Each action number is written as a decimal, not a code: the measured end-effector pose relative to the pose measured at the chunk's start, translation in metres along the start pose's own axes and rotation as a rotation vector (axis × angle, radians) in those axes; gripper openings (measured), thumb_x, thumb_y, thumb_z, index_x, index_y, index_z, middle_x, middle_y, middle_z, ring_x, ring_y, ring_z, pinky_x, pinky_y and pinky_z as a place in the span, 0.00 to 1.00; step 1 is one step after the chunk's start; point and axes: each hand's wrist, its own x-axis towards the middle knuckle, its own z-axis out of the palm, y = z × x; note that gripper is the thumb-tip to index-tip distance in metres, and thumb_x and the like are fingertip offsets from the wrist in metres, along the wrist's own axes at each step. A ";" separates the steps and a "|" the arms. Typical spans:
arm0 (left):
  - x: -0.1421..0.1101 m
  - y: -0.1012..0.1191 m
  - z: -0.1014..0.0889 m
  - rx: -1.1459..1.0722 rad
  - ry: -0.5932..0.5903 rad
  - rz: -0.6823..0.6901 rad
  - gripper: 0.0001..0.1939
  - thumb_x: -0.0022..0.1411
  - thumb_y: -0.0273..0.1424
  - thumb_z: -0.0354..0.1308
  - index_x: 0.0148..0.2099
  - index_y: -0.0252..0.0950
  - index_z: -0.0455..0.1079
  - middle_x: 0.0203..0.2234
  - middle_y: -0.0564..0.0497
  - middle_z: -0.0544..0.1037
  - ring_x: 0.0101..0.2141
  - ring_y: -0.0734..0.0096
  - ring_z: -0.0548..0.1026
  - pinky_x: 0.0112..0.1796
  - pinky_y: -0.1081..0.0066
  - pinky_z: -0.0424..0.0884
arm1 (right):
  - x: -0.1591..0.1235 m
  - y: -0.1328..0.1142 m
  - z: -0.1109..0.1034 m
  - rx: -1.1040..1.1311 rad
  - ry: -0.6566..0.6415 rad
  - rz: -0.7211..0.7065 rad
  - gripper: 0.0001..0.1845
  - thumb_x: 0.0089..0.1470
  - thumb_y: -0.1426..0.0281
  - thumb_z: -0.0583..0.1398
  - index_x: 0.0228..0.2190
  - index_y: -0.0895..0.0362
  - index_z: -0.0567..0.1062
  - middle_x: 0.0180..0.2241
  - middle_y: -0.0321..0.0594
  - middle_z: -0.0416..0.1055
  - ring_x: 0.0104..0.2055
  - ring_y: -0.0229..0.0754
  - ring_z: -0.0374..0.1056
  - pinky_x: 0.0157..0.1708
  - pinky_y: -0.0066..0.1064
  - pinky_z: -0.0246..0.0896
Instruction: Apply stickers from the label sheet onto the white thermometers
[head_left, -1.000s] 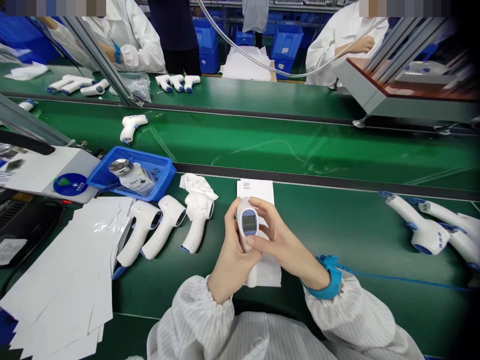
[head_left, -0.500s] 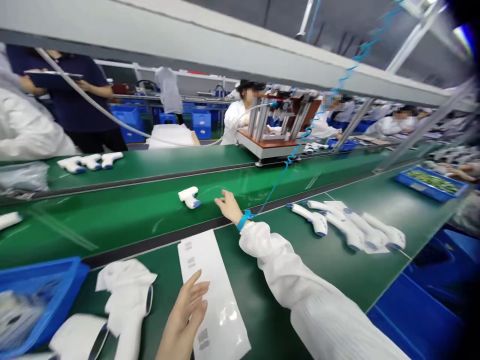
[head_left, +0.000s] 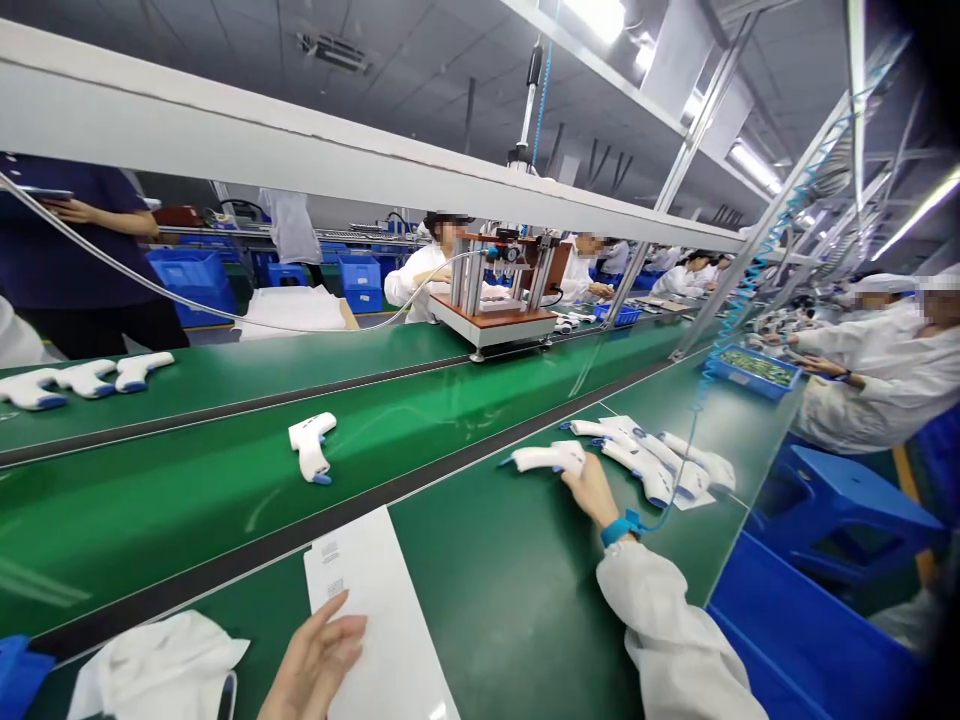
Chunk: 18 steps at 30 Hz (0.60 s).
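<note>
My right hand (head_left: 592,492), with a blue strap on its wrist, has its fingers around the wide end of a white gun-shaped handheld device (head_left: 541,457) on the green bench. Just right of it lie several similar white devices (head_left: 637,465), bunched together, some over a white sheet. My left hand (head_left: 319,655) is held over a long white label sheet (head_left: 390,610) with small grey printed patches, its fingers apart and holding nothing. At the lower left is a device under a crumpled white wrapping (head_left: 154,665). Another white gun-shaped device (head_left: 311,447) lies alone on the green conveyor belt.
Beyond the belt stands a press-like fixture (head_left: 495,310), with several white devices (head_left: 90,378) at far left. A blue tray of small green parts (head_left: 757,370) sits at right. A blue coiled cord (head_left: 720,340) runs to my wrist. Co-workers sit around; a blue stool (head_left: 862,490) stands right.
My right hand has drawn back from over the belt and moved right, onto a device beside the bunch. The view has turned right and up. My left hand stays over the sheet.
</note>
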 end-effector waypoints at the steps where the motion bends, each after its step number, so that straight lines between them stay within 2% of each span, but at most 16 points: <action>1: 0.003 0.000 0.006 -0.005 0.004 0.030 0.44 0.43 0.55 0.64 0.60 0.41 0.64 0.40 0.44 0.78 0.54 0.41 0.69 0.55 0.50 0.65 | -0.011 -0.009 0.008 0.030 -0.098 -0.079 0.27 0.45 0.75 0.59 0.49 0.62 0.66 0.49 0.52 0.68 0.54 0.56 0.63 0.53 0.45 0.58; 3: 0.003 -0.001 0.018 -0.059 -0.048 0.071 0.50 0.42 0.54 0.66 0.64 0.40 0.57 0.44 0.42 0.76 0.54 0.43 0.68 0.54 0.53 0.65 | -0.040 -0.033 0.031 0.090 -0.329 -0.227 0.27 0.43 0.76 0.61 0.48 0.58 0.69 0.44 0.42 0.72 0.46 0.48 0.69 0.48 0.38 0.64; 5: -0.005 0.000 0.027 -0.175 -0.199 0.027 0.54 0.42 0.50 0.68 0.67 0.41 0.49 0.41 0.44 0.76 0.46 0.49 0.74 0.46 0.56 0.70 | -0.075 -0.061 0.055 0.150 -0.590 -0.393 0.29 0.40 0.77 0.64 0.48 0.54 0.71 0.40 0.36 0.73 0.40 0.43 0.71 0.44 0.33 0.66; 6: -0.011 0.001 0.030 -0.233 -0.292 -0.034 0.55 0.43 0.47 0.68 0.68 0.41 0.47 0.36 0.46 0.77 0.38 0.54 0.76 0.40 0.59 0.73 | -0.091 -0.076 0.066 0.200 -0.741 -0.558 0.31 0.43 0.77 0.64 0.51 0.53 0.69 0.43 0.37 0.72 0.43 0.43 0.70 0.46 0.33 0.65; 8: -0.027 0.006 0.031 -0.303 -0.374 -0.168 0.51 0.48 0.40 0.68 0.68 0.38 0.46 0.22 0.54 0.73 0.22 0.68 0.72 0.27 0.67 0.71 | -0.119 -0.099 0.084 0.283 -0.853 -0.773 0.34 0.47 0.74 0.64 0.56 0.52 0.65 0.51 0.42 0.66 0.54 0.44 0.64 0.55 0.36 0.60; 9: -0.034 0.010 0.028 -0.313 -0.353 -0.187 0.47 0.51 0.37 0.66 0.68 0.35 0.48 0.18 0.57 0.69 0.17 0.74 0.66 0.22 0.72 0.66 | -0.130 -0.108 0.090 0.317 -0.842 -0.812 0.34 0.50 0.73 0.64 0.58 0.52 0.63 0.54 0.44 0.63 0.57 0.45 0.61 0.57 0.37 0.57; 10: -0.040 0.014 0.023 -0.354 -0.234 -0.135 0.45 0.52 0.34 0.65 0.68 0.37 0.48 0.18 0.59 0.68 0.16 0.78 0.63 0.19 0.75 0.63 | -0.138 -0.113 0.095 0.335 -0.797 -0.793 0.33 0.51 0.72 0.63 0.58 0.52 0.62 0.55 0.45 0.61 0.57 0.45 0.60 0.58 0.38 0.57; 12: -0.051 0.020 0.008 -0.371 -0.012 -0.011 0.48 0.52 0.31 0.65 0.69 0.49 0.42 0.27 0.58 0.71 0.17 0.80 0.64 0.17 0.77 0.62 | -0.151 -0.115 0.101 0.323 -0.740 -0.705 0.25 0.55 0.72 0.61 0.54 0.53 0.66 0.52 0.45 0.64 0.53 0.45 0.64 0.55 0.40 0.60; 13: -0.056 0.022 -0.001 -0.347 0.075 0.027 0.49 0.52 0.30 0.65 0.68 0.53 0.41 0.30 0.58 0.71 0.19 0.80 0.65 0.17 0.78 0.62 | -0.157 -0.112 0.103 0.303 -0.753 -0.682 0.20 0.56 0.73 0.59 0.51 0.53 0.69 0.49 0.44 0.66 0.51 0.45 0.66 0.53 0.40 0.62; 14: -0.061 0.023 -0.010 -0.308 0.121 0.043 0.48 0.53 0.30 0.65 0.68 0.56 0.41 0.33 0.58 0.70 0.20 0.79 0.67 0.17 0.78 0.63 | -0.163 -0.107 0.103 0.277 -0.790 -0.681 0.15 0.57 0.74 0.58 0.47 0.53 0.71 0.47 0.43 0.68 0.49 0.45 0.67 0.52 0.41 0.63; 16: -0.072 0.020 -0.024 -0.237 0.139 0.029 0.45 0.55 0.32 0.64 0.67 0.55 0.43 0.34 0.57 0.69 0.26 0.75 0.71 0.19 0.77 0.69 | -0.177 -0.095 0.101 0.219 -0.881 -0.720 0.09 0.57 0.75 0.58 0.39 0.53 0.75 0.45 0.42 0.70 0.49 0.46 0.68 0.50 0.41 0.64; 18: -0.082 0.012 -0.028 -0.222 0.106 0.000 0.41 0.58 0.34 0.62 0.67 0.53 0.45 0.34 0.56 0.70 0.34 0.69 0.76 0.29 0.70 0.76 | -0.192 -0.081 0.098 0.161 -0.928 -0.746 0.08 0.57 0.75 0.58 0.36 0.52 0.76 0.45 0.41 0.72 0.48 0.47 0.69 0.48 0.41 0.66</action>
